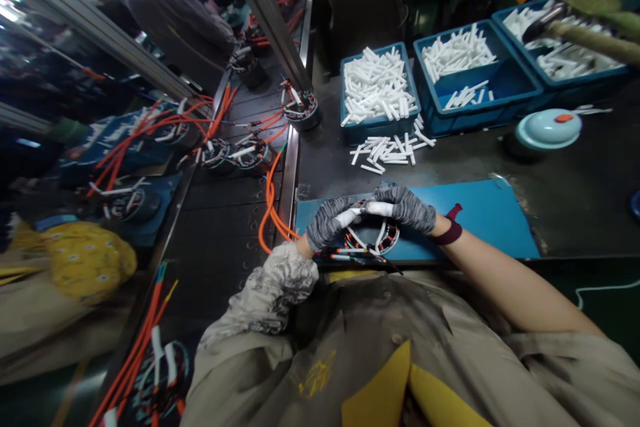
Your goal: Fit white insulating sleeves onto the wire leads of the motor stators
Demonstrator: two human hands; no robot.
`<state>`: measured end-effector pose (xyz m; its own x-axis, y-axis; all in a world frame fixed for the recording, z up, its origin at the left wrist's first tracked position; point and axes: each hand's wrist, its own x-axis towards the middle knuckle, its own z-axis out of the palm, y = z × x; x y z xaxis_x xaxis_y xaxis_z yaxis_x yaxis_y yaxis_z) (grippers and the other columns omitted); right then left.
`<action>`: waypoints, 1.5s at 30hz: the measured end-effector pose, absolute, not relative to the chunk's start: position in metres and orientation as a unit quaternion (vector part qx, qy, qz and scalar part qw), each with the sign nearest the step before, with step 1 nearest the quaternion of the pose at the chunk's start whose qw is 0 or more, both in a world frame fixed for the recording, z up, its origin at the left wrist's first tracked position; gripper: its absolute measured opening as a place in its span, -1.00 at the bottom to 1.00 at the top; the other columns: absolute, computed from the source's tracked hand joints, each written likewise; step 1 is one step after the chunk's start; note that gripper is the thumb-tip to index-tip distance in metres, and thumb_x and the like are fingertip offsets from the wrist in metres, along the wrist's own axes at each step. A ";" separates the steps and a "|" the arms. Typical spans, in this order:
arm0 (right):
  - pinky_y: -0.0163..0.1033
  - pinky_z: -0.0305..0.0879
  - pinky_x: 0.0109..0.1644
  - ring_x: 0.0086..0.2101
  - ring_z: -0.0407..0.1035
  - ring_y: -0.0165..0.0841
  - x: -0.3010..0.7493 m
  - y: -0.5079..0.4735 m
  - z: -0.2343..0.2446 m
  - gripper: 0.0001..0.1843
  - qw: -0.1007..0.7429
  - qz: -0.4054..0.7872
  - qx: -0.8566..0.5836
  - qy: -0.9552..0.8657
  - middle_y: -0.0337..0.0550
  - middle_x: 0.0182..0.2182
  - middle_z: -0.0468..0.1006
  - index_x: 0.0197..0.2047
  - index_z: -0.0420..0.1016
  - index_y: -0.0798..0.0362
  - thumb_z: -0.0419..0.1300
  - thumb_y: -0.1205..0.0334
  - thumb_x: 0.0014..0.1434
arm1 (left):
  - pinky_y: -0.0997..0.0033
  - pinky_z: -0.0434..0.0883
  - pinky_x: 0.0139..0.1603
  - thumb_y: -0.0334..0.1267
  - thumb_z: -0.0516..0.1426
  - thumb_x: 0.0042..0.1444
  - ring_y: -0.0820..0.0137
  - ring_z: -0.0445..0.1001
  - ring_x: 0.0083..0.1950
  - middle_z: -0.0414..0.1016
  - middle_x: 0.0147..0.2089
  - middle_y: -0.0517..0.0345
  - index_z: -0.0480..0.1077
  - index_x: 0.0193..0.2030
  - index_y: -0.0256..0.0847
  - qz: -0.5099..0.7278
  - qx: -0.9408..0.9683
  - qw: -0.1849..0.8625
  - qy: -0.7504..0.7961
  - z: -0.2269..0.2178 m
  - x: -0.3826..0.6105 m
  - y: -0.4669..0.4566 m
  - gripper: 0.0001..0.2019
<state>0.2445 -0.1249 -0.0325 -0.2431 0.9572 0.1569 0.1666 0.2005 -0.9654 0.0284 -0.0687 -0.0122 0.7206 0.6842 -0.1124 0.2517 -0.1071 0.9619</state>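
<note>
The wired ring (393,237) lies on the blue mat (465,220), close to the near edge of the table (480,153) and toward its near left corner. The left hand (330,221) and the right hand (406,208), both in striped gloves, are curled onto the ring's far rim from either side, gripping it with the fingertips brought together; which wire they pinch is too small to tell. For fingerwork this close, I would let one hand steady the rim while the other handles a single strand, pressing lightly so that the neighbouring wires keep their places. The ring would be best kept flat on the mat, a little in from the near edge, since dark leads trail from its near side and could catch on clothing. The white sleeves across its opening look easy to nudge, so the palms should stay raised above them. The orange cables (270,207) by the left edge are best left slack and clear of the left wrist. Loose white tubes (395,150) lie beyond the mat, before the blue bins (367,127) toward the far edge, within easy reach
</note>
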 end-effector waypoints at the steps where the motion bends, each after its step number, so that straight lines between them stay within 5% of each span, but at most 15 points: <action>1: -0.28 0.23 -0.34 -0.45 0.24 -0.43 0.245 -0.124 -0.032 -0.50 0.419 0.439 -0.447 -0.657 -0.27 -0.53 0.42 -0.47 0.46 0.06 0.17 -0.16 0.31 | 0.24 0.49 -0.03 0.00 0.17 0.19 0.24 0.57 -0.19 0.65 -0.24 0.02 0.62 -0.16 -0.25 0.184 0.720 0.586 0.323 -0.013 0.028 -0.069 -0.64; 6: -0.27 0.17 -0.37 -0.47 0.24 -0.43 0.244 -0.124 -0.030 -0.44 0.361 0.374 -0.473 -0.711 -0.21 -0.52 0.45 -0.43 0.51 0.09 0.10 -0.21 0.35 | 0.19 0.49 0.08 0.00 0.09 0.29 0.22 0.58 -0.09 0.66 -0.14 -0.02 0.59 -0.05 -0.27 0.139 0.767 0.549 0.301 -0.003 0.025 -0.067 -0.60; 10: -0.13 0.19 -0.17 -0.40 0.22 -0.33 0.241 -0.127 -0.028 -0.41 0.349 0.290 -0.497 -0.739 -0.13 -0.51 0.44 -0.43 0.57 0.07 0.05 -0.19 0.40 | 0.19 0.46 0.16 -0.02 0.03 0.38 0.20 0.59 -0.02 0.65 -0.09 -0.05 0.57 -0.02 -0.25 -0.002 0.891 0.315 0.327 0.019 0.031 -0.065 -0.61; 14: -0.07 0.20 -0.05 -0.25 0.30 -0.24 0.258 -0.134 -0.030 -0.52 0.346 0.209 -0.478 -0.779 -0.06 -0.33 0.53 -0.17 0.67 0.05 0.08 -0.13 0.41 | 0.29 0.47 0.06 -0.07 -0.02 0.45 0.25 0.61 -0.07 0.64 -0.10 -0.04 0.55 -0.01 -0.25 -0.138 0.921 0.169 0.322 0.034 0.046 -0.065 -0.62; 25: -0.13 0.34 -0.08 -0.22 0.41 -0.26 0.284 -0.136 -0.040 -0.58 0.385 0.236 -0.400 -0.798 -0.08 -0.26 0.59 -0.10 0.65 0.03 0.04 -0.03 0.46 | 0.15 0.47 0.03 -0.07 -0.03 0.46 0.09 0.58 0.02 0.60 -0.04 -0.24 0.51 0.00 -0.34 -0.198 0.922 0.064 0.327 0.036 0.087 -0.087 -0.59; 29: -0.15 0.34 -0.09 -0.21 0.41 -0.27 0.285 -0.133 -0.037 -0.54 0.374 0.210 -0.393 -0.813 -0.07 -0.23 0.59 -0.09 0.63 0.04 -0.03 -0.02 0.48 | 0.08 0.45 0.12 -0.11 0.01 0.44 0.09 0.54 0.06 0.60 0.02 -0.25 0.50 0.05 -0.36 -0.132 0.914 0.143 0.356 0.030 0.081 -0.088 -0.63; 35: -0.17 0.25 -0.16 -0.24 0.36 -0.25 0.276 -0.143 -0.026 -0.49 0.292 0.098 -0.441 -0.843 -0.01 -0.22 0.57 0.01 0.63 0.05 -0.11 -0.01 0.50 | 0.33 0.47 -0.05 -0.01 0.11 0.32 0.33 0.53 -0.13 0.61 -0.10 0.06 0.51 -0.04 -0.28 0.005 0.765 0.556 0.325 0.025 0.048 -0.082 -0.65; 39: -0.16 0.11 -0.26 -0.31 0.29 -0.26 0.265 -0.153 -0.026 -0.59 0.286 0.001 -0.491 -0.823 -0.03 -0.30 0.55 0.04 0.64 0.03 0.00 0.06 0.48 | 0.42 0.40 -0.32 0.10 0.26 0.15 0.43 0.45 -0.36 0.54 -0.35 0.17 0.50 -0.22 -0.26 0.005 0.674 0.628 0.389 0.034 0.041 -0.088 -0.61; 42: -0.14 0.10 -0.23 -0.30 0.29 -0.24 0.260 -0.155 -0.028 -0.62 0.298 -0.017 -0.490 -0.819 -0.03 -0.31 0.56 -0.05 0.67 0.03 0.03 0.11 0.46 | 0.48 0.20 -0.56 0.20 0.26 0.12 0.55 0.22 -0.60 0.32 -0.58 0.29 0.43 -0.36 -0.24 -0.015 0.612 0.672 0.418 0.037 0.043 -0.096 -0.54; 45: -0.12 0.11 -0.21 -0.28 0.28 -0.23 0.258 -0.154 -0.028 -0.65 0.285 -0.026 -0.470 -0.835 -0.02 -0.32 0.57 -0.04 0.66 0.06 0.04 0.18 0.44 | 0.46 0.28 -0.53 0.18 0.20 0.18 0.50 0.31 -0.57 0.41 -0.56 0.22 0.48 -0.34 -0.23 0.025 0.617 0.661 0.427 0.033 0.047 -0.100 -0.56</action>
<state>0.2583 -0.1537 -0.0276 -0.3960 0.7694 0.5011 0.7996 0.5572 -0.2237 0.0470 -0.1002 0.0331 0.6348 0.5594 -0.5330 0.4929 0.2381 0.8369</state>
